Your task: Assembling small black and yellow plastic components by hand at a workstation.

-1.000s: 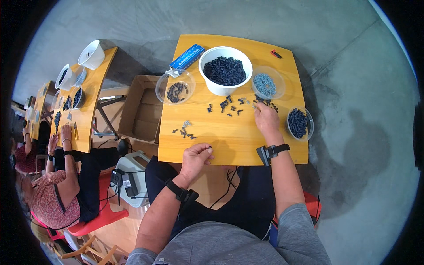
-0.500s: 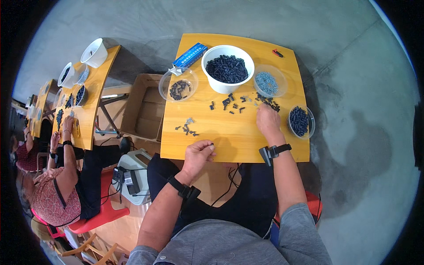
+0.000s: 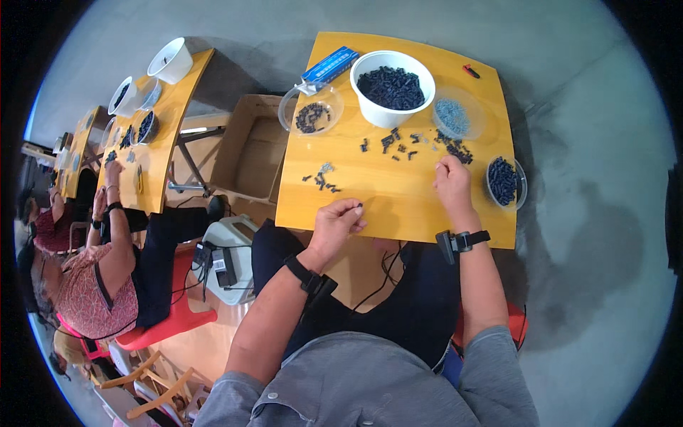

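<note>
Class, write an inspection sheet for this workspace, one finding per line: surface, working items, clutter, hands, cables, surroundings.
Surface: yellow wooden table, partly scattered with small parts.
Working items: white tub of black parts; clear bowls of bluish-grey pieces and dark pieces; loose dark pile.
Clutter: blue box, small red-and-black object.
Left hand: pinches a small dark bit near the table's edge.
Right hand: beside the loose dark pile, fingers curled; contents hidden.
Cables: black cable below the table.
Surroundings: open cardboard box, white stool, co-worker at another table.

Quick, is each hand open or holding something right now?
Left hand: closed, pinching a small, dark, stubby piece.
Right hand: fingers curled; whether it holds anything cannot be told.
</note>
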The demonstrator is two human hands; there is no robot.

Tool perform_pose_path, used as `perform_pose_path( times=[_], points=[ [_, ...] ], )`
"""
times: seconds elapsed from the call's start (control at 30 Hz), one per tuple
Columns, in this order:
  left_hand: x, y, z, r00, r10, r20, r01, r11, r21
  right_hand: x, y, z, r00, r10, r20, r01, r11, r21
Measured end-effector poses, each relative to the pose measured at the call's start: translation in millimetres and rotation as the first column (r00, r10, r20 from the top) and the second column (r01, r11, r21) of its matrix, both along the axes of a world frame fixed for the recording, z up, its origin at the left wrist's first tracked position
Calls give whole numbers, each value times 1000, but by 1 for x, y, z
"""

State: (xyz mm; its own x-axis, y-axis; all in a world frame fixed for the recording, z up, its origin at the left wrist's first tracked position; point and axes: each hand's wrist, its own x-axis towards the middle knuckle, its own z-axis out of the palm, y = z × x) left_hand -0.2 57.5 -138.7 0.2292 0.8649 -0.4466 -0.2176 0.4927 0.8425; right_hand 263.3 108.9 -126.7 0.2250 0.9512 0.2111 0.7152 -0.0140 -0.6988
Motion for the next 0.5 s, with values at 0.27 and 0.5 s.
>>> perform_pose_path(
  times=[0.27, 0.5],
  points=[
    [7, -21, 40, 1000, 5, -19, -2, 994, 109, -55, -45, 52, 703, 83, -706, -302, 934, -191],
    [4, -40, 80, 998, -16, 61, 3, 977, 215, -83, -76, 116, 634, 445, -633, -595, 803, -31]
  ],
)
